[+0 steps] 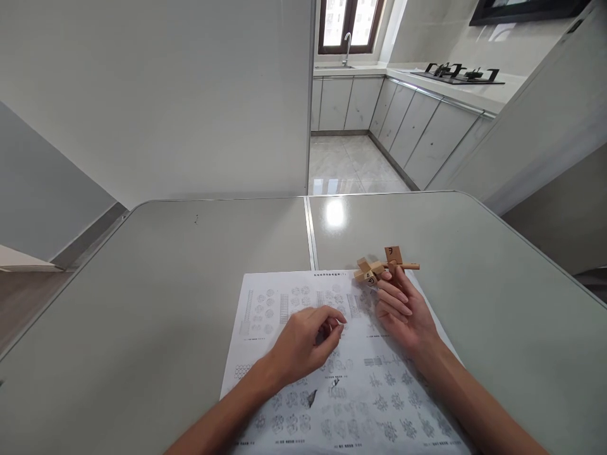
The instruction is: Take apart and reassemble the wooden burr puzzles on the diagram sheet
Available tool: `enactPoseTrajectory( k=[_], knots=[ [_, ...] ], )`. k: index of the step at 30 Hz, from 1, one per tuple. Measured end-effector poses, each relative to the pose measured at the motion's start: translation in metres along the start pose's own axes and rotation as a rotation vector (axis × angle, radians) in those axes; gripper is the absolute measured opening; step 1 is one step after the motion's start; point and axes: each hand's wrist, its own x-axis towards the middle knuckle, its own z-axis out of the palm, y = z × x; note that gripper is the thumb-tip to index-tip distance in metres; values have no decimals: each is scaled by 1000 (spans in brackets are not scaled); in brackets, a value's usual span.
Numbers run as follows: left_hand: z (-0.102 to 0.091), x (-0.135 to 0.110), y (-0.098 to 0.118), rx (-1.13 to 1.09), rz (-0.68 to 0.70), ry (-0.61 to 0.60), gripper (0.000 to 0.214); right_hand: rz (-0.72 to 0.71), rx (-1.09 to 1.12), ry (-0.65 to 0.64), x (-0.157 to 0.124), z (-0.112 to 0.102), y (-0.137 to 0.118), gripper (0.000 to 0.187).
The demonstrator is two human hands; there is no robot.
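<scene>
My right hand [405,316] is raised above the right part of a printed sheet [308,341], palm turned up. Between its thumb and fingers it grips a light wooden interlocking puzzle [394,256], made of crossing pieces. A square end bears a dark letter-like mark, and a thin stick juts out to the right. At its left is a star-like cluster of wooden blocks [368,270], also marked; whether the two parts are joined I cannot tell. My left hand [308,335] rests over the middle of the sheet, fingers curled in and thumb near the index tip, with nothing visible in it.
The sheet carries rows of small diagrams and has small torn spots near its lower middle. It lies on a pale grey table [190,303] with a metal seam [310,234]. Behind stand a white wall panel and a kitchen with a stove [458,74] and a faucet [348,47].
</scene>
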Motion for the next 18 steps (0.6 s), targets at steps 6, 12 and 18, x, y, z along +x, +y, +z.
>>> enactPoseTrajectory(
  k=[6,12,18],
  knots=[
    [-1,1,1,-5,1,-5,15,-98,-138,90,-2,4,5,34],
    [0,0,1,-14,7,-1,15,-254,-547,222,-10,19,14,42],
    [-1,1,2,-126,-68,-13,15,-385,-1034,139,-22,19,30,45]
  ],
)
